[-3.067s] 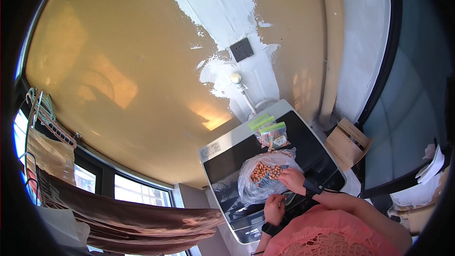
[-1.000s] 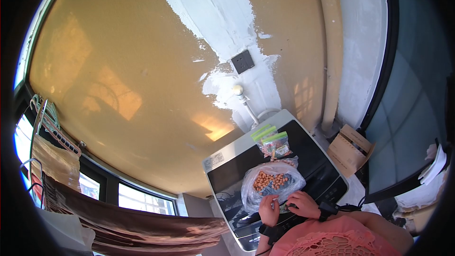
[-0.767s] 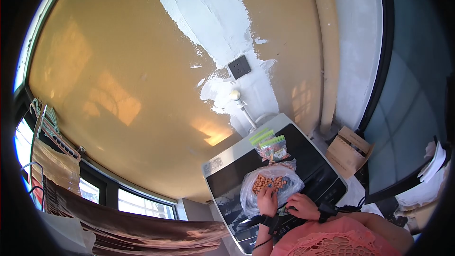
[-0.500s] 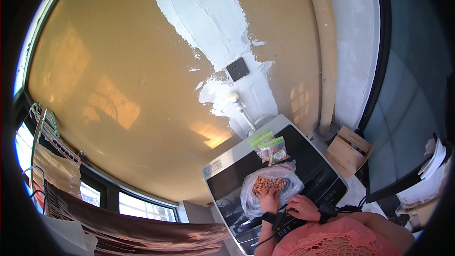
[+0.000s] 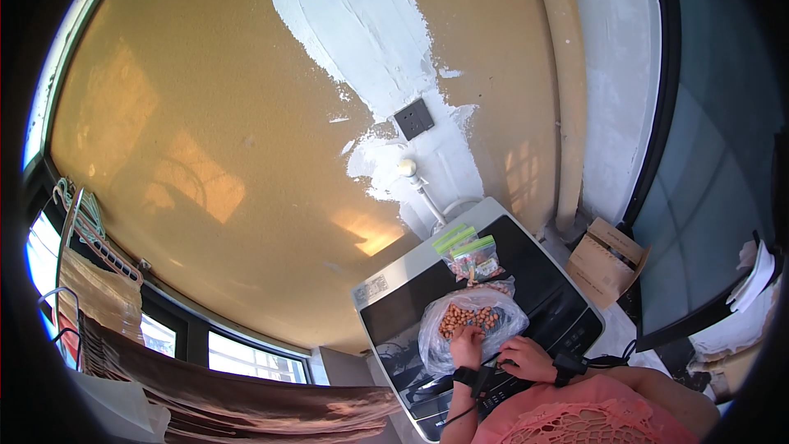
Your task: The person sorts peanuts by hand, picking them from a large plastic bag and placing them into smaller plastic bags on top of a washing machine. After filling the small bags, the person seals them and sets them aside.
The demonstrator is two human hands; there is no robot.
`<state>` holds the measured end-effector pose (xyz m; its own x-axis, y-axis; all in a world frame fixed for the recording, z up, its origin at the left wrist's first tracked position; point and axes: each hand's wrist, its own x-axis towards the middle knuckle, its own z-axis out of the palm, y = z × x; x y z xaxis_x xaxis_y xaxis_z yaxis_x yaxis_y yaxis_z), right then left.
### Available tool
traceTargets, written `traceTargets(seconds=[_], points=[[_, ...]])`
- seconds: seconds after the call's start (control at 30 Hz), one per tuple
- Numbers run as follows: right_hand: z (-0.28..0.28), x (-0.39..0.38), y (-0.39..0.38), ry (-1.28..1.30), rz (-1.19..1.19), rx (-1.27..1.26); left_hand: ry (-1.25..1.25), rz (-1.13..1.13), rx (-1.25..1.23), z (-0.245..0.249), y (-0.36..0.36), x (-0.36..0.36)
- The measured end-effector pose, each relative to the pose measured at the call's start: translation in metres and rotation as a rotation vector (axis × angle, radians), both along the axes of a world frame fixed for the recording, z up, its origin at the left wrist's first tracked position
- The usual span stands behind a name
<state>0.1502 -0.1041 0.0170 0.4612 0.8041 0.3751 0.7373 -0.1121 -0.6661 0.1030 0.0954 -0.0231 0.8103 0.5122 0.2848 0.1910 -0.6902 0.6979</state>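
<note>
A clear plastic bag (image 5: pixel 438 351) lies spread on the dark top of a washing machine (image 5: pixel 392 312). Inside it is a heap of small round brown pieces (image 5: pixel 466 317) that look like nuts; their exact kind is too small to tell. My left hand (image 5: pixel 467 349) reaches over the bag's near side, fingers bent down and drawn together at the heap's edge. What its fingertips pinch is hidden. To its right, my right hand (image 5: pixel 528 359) rests by the bag's near right edge with curled fingers. Whatever lies under those fingers I cannot make out.
Small zip bags (image 5: pixel 474 256) with green seals and pinkish contents lie behind the big bag. A tap pipe (image 5: pixel 423 189) and a socket (image 5: pixel 413 119) are on the wall. An opened cardboard box (image 5: pixel 604 267) stands right; brown cloth (image 5: pixel 246 386) hangs left.
The fingers of my left hand have drawn closer together at the heap. My right hand has hardly moved, and the bag lies as before.
</note>
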Motion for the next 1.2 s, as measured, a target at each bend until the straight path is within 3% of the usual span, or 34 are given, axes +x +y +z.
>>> traceTargets(seconds=[0.1,0.33,0.4,1.2], points=[[0.000,0.001,0.000,0.002,0.003,0.005,-0.116,0.007,-0.002,0.014,-0.002,-0.004],[-0.002,0.001,0.000,-0.006,-0.001,-0.016,-0.131,-0.029,-0.187,0.073,-0.033,-0.039],[0.003,0.000,0.000,0.002,0.006,-0.038,-0.096,-0.113,-0.113,0.072,-0.045,-0.052],[0.001,0.001,0.000,0.047,0.020,-0.098,0.001,-0.060,0.014,0.039,-0.060,-0.070]])
